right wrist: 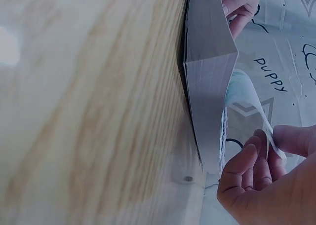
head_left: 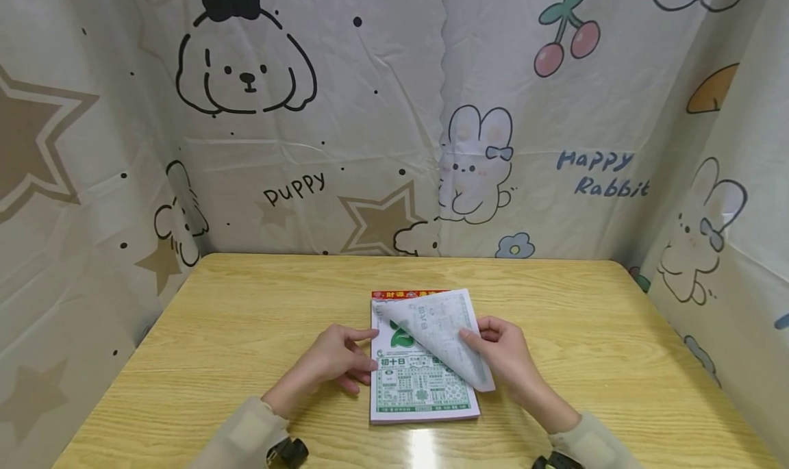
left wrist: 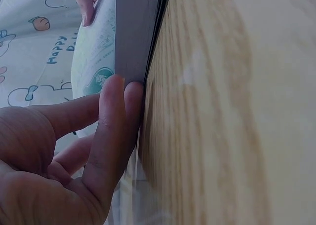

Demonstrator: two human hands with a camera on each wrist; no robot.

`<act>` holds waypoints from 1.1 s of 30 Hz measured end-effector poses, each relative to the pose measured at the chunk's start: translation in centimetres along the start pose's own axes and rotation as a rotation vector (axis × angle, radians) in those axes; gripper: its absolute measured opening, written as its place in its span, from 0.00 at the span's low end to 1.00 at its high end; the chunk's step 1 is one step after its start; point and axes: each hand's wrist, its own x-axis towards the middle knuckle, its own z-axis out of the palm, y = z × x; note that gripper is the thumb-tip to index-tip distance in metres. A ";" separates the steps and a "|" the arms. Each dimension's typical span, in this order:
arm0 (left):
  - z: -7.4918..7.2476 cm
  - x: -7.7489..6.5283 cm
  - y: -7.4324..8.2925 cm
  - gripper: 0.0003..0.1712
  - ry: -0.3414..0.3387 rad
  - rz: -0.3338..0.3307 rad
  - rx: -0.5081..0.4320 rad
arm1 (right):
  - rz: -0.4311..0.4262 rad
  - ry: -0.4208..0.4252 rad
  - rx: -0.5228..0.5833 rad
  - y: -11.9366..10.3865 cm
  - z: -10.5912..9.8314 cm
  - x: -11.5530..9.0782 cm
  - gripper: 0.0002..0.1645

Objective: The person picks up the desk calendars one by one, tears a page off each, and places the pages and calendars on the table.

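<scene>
A thick tear-off calendar (head_left: 422,390) with green print and a red strip along its top lies flat on the table. Its top page (head_left: 440,325) is lifted and folded over toward the upper right, showing a pale underside. Between thumb and fingers, my right hand (head_left: 502,352) pinches that page near its right edge; the right wrist view shows the page (right wrist: 247,94) curving up from the pad. My left hand (head_left: 339,356) touches the calendar's left side with its fingertips. In the left wrist view, fingers (left wrist: 112,104) rest against the stacked page edges (left wrist: 132,35).
The calendar lies near the middle of a yellow wood-grain table (head_left: 265,298). A patterned curtain (head_left: 370,113) with cartoon animals and stars hangs behind the table and along both sides. Dark wrist devices (head_left: 287,452) sit at both cuffs.
</scene>
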 end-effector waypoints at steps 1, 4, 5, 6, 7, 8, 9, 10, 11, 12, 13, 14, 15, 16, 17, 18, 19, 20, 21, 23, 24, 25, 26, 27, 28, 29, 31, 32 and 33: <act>0.0 0.0 0.0 0.38 0.001 0.001 -0.001 | -0.003 0.002 -0.006 0.0 -0.1 0.0 0.13; 0.1 0.1 -0.1 0.39 0.003 -0.001 -0.007 | -0.008 0.001 -0.022 0.1 -0.2 -0.1 0.14; 0.1 0.1 -0.1 0.40 0.003 -0.001 -0.009 | -0.009 0.002 -0.022 0.1 -0.2 -0.1 0.14; 0.1 0.1 -0.1 0.40 0.003 0.000 -0.010 | -0.010 0.004 -0.024 0.1 -0.3 -0.1 0.15; 0.1 0.1 -0.1 0.40 0.004 0.000 -0.010 | -0.008 0.008 -0.026 0.1 -0.3 -0.1 0.14; 0.1 0.1 -0.1 0.41 0.006 -0.001 -0.008 | -0.008 0.010 -0.026 0.2 -0.3 -0.1 0.15; 0.1 0.0 -0.1 0.41 0.008 -0.001 -0.006 | -0.006 0.014 -0.026 0.2 -0.3 -0.2 0.14; 0.1 0.0 -0.1 0.41 0.010 -0.001 -0.004 | -0.005 0.016 -0.024 0.2 -0.3 -0.2 0.14; 0.1 0.0 -0.1 0.41 0.012 -0.002 -0.001 | -0.002 0.020 -0.021 0.2 -0.4 -0.2 0.14; 0.1 0.0 0.0 0.41 0.015 -0.004 0.002 | -0.002 0.022 -0.021 0.2 -0.4 -0.3 0.14; 0.1 0.0 0.0 0.41 0.017 -0.007 0.005 | 0.001 0.024 -0.020 0.2 -0.4 -0.3 0.14; 0.1 0.0 0.0 0.41 0.020 -0.008 0.009 | 0.000 0.023 -0.017 0.2 -0.4 -0.3 0.15; 0.1 0.0 0.1 0.41 0.022 -0.010 0.011 | 0.003 0.024 -0.017 0.2 -0.4 -0.4 0.15; 0.1 0.0 0.1 0.41 0.023 -0.011 0.014 | 0.003 0.024 -0.016 0.2 -0.5 -0.4 0.16; 0.2 0.0 0.1 0.41 0.024 -0.011 0.017 | 0.006 0.026 -0.016 0.2 -0.5 -0.4 0.16; 0.2 0.0 0.1 0.41 0.024 -0.012 0.019 | 0.006 0.026 -0.017 0.2 -0.5 -0.5 0.16; 0.2 0.0 0.1 0.41 0.025 -0.011 0.021 | 0.009 0.027 -0.019 0.2 -0.5 -0.5 0.16; 0.2 0.0 0.1 0.41 0.025 -0.010 0.022 | 0.010 0.027 -0.020 0.2 -0.6 -0.5 0.16; 0.2 0.0 0.1 0.41 0.025 -0.009 0.021 | 0.012 0.028 -0.022 0.2 -0.6 -0.5 0.16; 0.2 0.0 0.1 0.41 0.027 -0.006 0.021 | 0.016 0.031 -0.025 0.3 -0.6 -0.5 0.16; 0.2 0.0 0.1 0.41 0.028 -0.005 0.022 | 0.016 0.031 -0.027 0.3 -0.6 -0.5 0.16; 0.3 0.0 0.1 0.41 0.030 -0.004 0.021 | 0.015 0.030 -0.027 0.4 -0.6 -0.5 0.16; 0.3 0.0 0.1 0.41 0.031 -0.005 0.021 | 0.015 0.030 -0.024 0.4 -0.6 -0.5 0.16; 0.3 -0.1 0.1 0.41 0.033 -0.006 0.021 | 0.015 0.029 -0.020 0.5 -0.6 -0.5 0.16; 0.4 -0.1 0.2 0.41 0.035 -0.009 0.021 | 0.017 0.029 -0.015 0.5 -0.7 -0.5 0.16; 0.4 -0.1 0.2 0.41 0.039 -0.013 0.023 | 0.018 0.030 -0.012 0.6 -0.7 -0.5 0.16; 0.5 -0.2 0.3 0.41 0.044 -0.025 0.024 | 0.020 0.030 -0.004 0.6 -0.7 -0.5 0.16; 0.5 -0.2 0.4 0.41 0.047 -0.030 0.027 | 0.023 0.032 -0.002 0.7 -0.7 -0.5 0.16; 0.6 -0.2 0.4 0.41 0.050 -0.037 0.028 | 0.024 0.033 -0.002 0.7 -0.8 -0.5 0.15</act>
